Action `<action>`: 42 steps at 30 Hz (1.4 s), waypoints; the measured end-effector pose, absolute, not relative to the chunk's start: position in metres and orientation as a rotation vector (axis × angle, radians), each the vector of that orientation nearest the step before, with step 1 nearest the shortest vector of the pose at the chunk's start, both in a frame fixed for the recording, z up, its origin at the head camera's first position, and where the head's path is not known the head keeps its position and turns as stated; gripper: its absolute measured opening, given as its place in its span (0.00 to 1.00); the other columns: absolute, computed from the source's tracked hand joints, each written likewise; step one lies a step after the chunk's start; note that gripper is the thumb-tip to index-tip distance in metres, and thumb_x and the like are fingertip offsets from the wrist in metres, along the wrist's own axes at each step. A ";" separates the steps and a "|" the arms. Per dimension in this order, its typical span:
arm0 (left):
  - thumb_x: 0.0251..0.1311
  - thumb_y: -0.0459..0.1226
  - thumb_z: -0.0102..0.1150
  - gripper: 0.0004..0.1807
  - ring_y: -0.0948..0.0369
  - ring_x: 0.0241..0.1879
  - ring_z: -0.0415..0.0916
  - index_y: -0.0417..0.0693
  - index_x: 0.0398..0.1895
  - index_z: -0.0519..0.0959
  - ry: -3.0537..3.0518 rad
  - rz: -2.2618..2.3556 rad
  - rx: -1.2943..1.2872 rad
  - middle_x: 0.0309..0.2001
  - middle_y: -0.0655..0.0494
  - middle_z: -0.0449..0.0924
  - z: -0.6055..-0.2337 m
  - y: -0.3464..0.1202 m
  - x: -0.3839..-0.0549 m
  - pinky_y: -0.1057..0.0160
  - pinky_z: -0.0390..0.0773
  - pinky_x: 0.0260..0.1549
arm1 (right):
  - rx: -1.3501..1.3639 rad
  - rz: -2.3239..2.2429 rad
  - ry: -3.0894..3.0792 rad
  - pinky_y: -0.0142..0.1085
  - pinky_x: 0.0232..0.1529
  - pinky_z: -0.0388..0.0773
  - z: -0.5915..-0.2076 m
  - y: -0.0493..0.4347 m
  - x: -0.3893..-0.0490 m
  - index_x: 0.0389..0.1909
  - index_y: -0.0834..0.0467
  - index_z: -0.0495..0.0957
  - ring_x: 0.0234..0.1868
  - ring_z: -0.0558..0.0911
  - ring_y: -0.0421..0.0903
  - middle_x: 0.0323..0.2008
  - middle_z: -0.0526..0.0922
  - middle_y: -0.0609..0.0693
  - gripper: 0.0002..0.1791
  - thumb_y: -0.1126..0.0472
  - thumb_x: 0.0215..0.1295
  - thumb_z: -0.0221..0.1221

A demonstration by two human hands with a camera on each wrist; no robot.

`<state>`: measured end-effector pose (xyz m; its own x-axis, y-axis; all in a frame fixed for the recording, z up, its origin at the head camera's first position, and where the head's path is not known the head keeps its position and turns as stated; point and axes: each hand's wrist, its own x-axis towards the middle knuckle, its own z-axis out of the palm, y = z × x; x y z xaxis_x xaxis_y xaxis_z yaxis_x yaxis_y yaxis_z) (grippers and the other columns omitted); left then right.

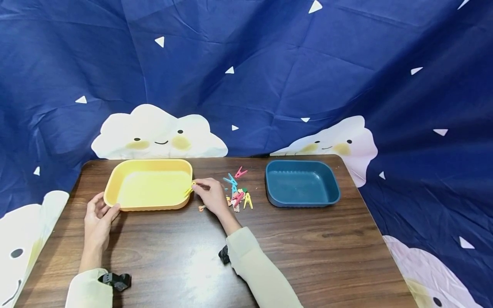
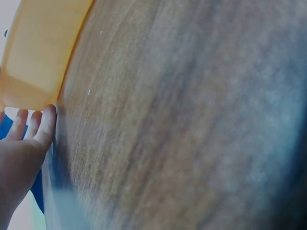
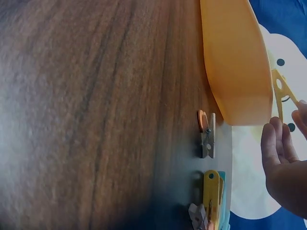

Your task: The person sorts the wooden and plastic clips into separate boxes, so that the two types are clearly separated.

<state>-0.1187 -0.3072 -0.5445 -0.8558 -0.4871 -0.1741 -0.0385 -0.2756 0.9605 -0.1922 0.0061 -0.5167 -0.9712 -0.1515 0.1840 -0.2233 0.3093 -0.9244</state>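
Observation:
My left hand (image 1: 98,222) grips the near left corner of a yellow plastic tray (image 1: 148,207), thumb at the front side and fingers at the left end. The left wrist view shows fingertips (image 2: 48,112) against the tray's outer wall. At the tray's right rim, my right hand (image 1: 211,196) pinches a yellow clothespin (image 3: 284,91) between thumb and fingers, its other end over the rim. Beneath that hand, a wooden clothespin with an orange end (image 3: 206,134) lies on the table.
Right of my right hand lies a loose pile of clothespins, with a pink one (image 1: 237,199), a blue one (image 1: 231,179) and a yellow one (image 1: 247,200). A dark blue tray (image 1: 302,204) stands farther right on the wooden table (image 1: 308,256). Behind hangs a blue cloth (image 1: 246,77).

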 end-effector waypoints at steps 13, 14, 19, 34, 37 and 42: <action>0.63 0.20 0.61 0.33 0.66 0.52 0.72 0.53 0.67 0.67 -1.700 -2.181 0.649 0.54 0.59 0.71 -0.546 -0.307 -0.119 0.78 0.79 0.40 | 0.357 1.709 -2.551 0.26 0.44 0.80 -0.521 -0.002 -0.193 0.48 0.57 0.88 0.41 0.85 0.39 0.44 0.87 0.52 0.13 0.57 0.65 0.69; 0.63 0.20 0.61 0.33 0.67 0.51 0.72 0.53 0.68 0.67 -1.703 -2.179 0.650 0.54 0.59 0.71 -0.546 -0.307 -0.119 0.78 0.79 0.40 | 0.360 1.707 -2.555 0.25 0.44 0.80 -0.521 -0.002 -0.193 0.48 0.57 0.88 0.41 0.85 0.39 0.44 0.87 0.52 0.13 0.57 0.66 0.68; 0.62 0.20 0.61 0.33 0.66 0.51 0.73 0.52 0.67 0.68 -1.705 -2.169 0.649 0.53 0.58 0.71 -0.545 -0.307 -0.119 0.78 0.79 0.40 | 0.381 1.705 -2.569 0.25 0.44 0.80 -0.519 -0.005 -0.193 0.50 0.58 0.87 0.42 0.85 0.39 0.44 0.86 0.51 0.14 0.57 0.67 0.68; 0.62 0.19 0.60 0.32 0.66 0.51 0.73 0.52 0.66 0.68 -1.688 -2.176 0.640 0.53 0.57 0.72 -0.548 -0.307 -0.121 0.77 0.80 0.40 | 0.350 1.757 -2.561 0.26 0.34 0.79 -0.520 -0.014 -0.194 0.47 0.58 0.87 0.34 0.79 0.33 0.40 0.81 0.48 0.13 0.56 0.65 0.69; 0.63 0.20 0.60 0.32 0.66 0.51 0.73 0.52 0.67 0.68 -1.693 -2.172 0.635 0.53 0.57 0.72 -0.549 -0.307 -0.121 0.77 0.80 0.40 | 0.337 1.772 -2.553 0.26 0.32 0.79 -0.521 -0.015 -0.194 0.46 0.58 0.87 0.32 0.78 0.33 0.39 0.81 0.49 0.13 0.56 0.65 0.70; 0.63 0.19 0.60 0.32 0.66 0.52 0.73 0.52 0.67 0.68 -1.693 -2.167 0.645 0.53 0.57 0.72 -0.549 -0.307 -0.121 0.77 0.80 0.41 | 0.328 1.815 -2.545 0.27 0.29 0.79 -0.522 -0.016 -0.193 0.47 0.60 0.86 0.31 0.77 0.33 0.41 0.80 0.54 0.13 0.58 0.65 0.69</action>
<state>-0.1206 -0.3073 -0.5488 -0.8484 -0.5063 -0.1546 -0.0274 -0.2497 0.9679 -0.1935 -0.0162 -0.5221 -0.9783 -0.1695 0.1193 -0.1680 0.3110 -0.9354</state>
